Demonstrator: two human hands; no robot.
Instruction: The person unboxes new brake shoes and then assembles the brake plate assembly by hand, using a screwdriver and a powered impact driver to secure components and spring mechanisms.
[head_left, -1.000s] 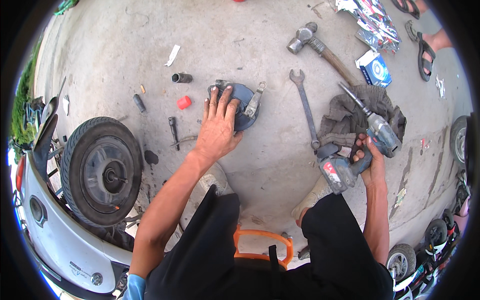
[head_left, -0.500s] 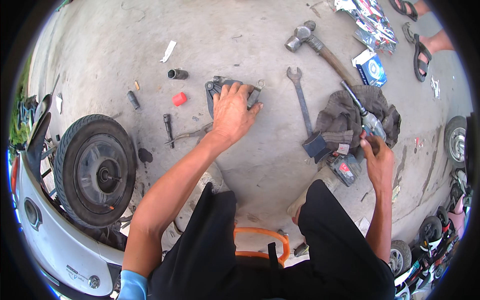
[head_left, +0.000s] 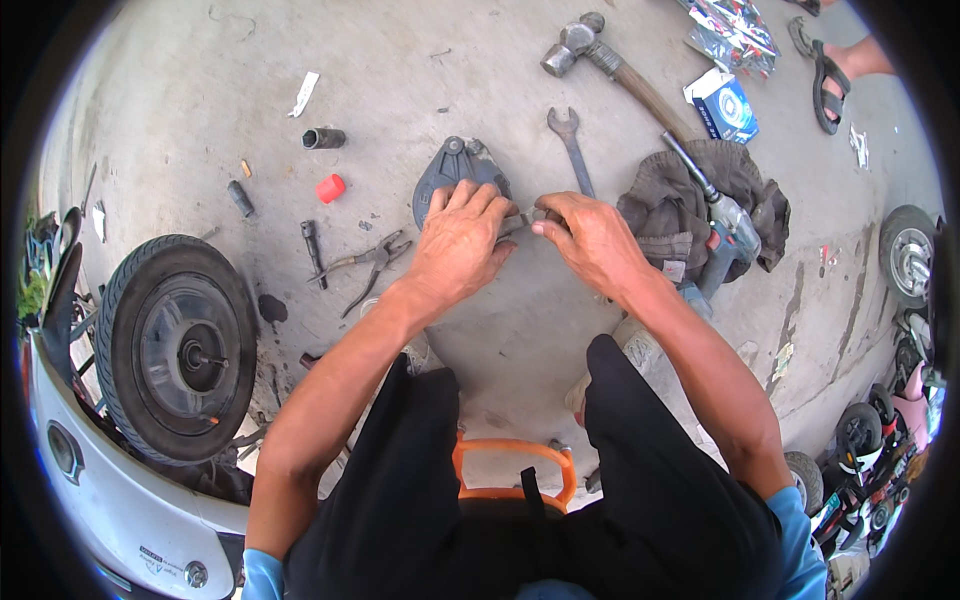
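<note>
In front of me is a dark grey brake plate (head_left: pixel 436 184), a rounded metal part with a boss at its far end. My left hand (head_left: pixel 462 240) is closed over its near side, fingers curled on it. A small metal lever (head_left: pixel 527 216) sticks out to the right between my hands. My right hand (head_left: pixel 592 238) pinches the lever's outer end with thumb and fingers; the fingertips partly hide it. An open-ended wrench (head_left: pixel 572 150) lies just beyond my right hand. Pliers (head_left: pixel 375 262) with spread handles lie left of my left forearm.
At right, a cordless impact wrench (head_left: pixel 733 236) rests on a dark cloth (head_left: pixel 655 200). Beyond lie a hammer (head_left: pixel 640 85) and a blue box (head_left: pixel 727 108). Left are sockets (head_left: pixel 323 138), a red cap (head_left: pixel 330 188) and a wheel (head_left: pixel 180 350). A sandalled foot (head_left: pixel 830 88) stands far right.
My right hand has left the impact wrench and come to the lever beside my left hand. The brake plate now shows more of its broad face. My view has shifted slightly.
</note>
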